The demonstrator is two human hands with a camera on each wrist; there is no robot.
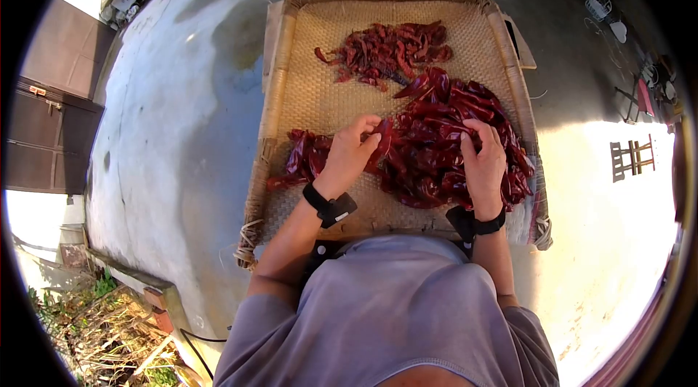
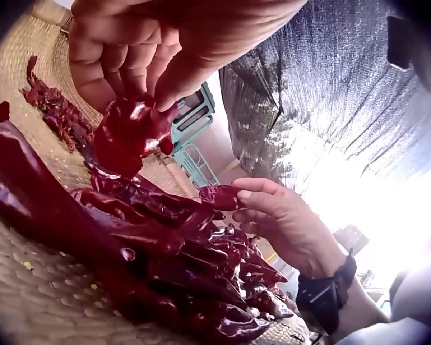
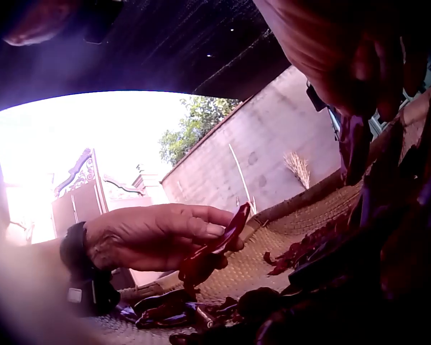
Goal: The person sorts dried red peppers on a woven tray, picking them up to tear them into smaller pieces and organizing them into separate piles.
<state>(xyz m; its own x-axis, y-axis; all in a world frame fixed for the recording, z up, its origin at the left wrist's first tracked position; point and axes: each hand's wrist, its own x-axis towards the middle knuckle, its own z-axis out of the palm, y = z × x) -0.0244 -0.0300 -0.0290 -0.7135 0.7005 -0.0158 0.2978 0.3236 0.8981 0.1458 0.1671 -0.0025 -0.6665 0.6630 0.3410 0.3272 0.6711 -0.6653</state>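
Observation:
Glossy dark-red dried chili peppers (image 1: 429,187) lie heaped on the right half of a woven tray (image 1: 298,100). My left hand (image 1: 347,158) is raised at the heap's left side and pinches a red chili pepper (image 2: 129,136) between thumb and fingers. Over the heap's right side, my right hand (image 1: 485,169) holds another chili pepper (image 2: 219,196) by its end, between thumb and fingertips. A smaller group of glossy chilies (image 1: 297,158) lies left of my left hand, partly hidden by it. Farther up the tray is a pile of thinner, shrivelled chilies (image 1: 396,53).
The tray has a raised, bound rim (image 1: 270,125) and reaches close to my body. Concrete floor (image 1: 167,125) surrounds it. A small wooden stool (image 1: 632,158) stands off to the right, and dark metal doors (image 1: 51,140) are at the far left.

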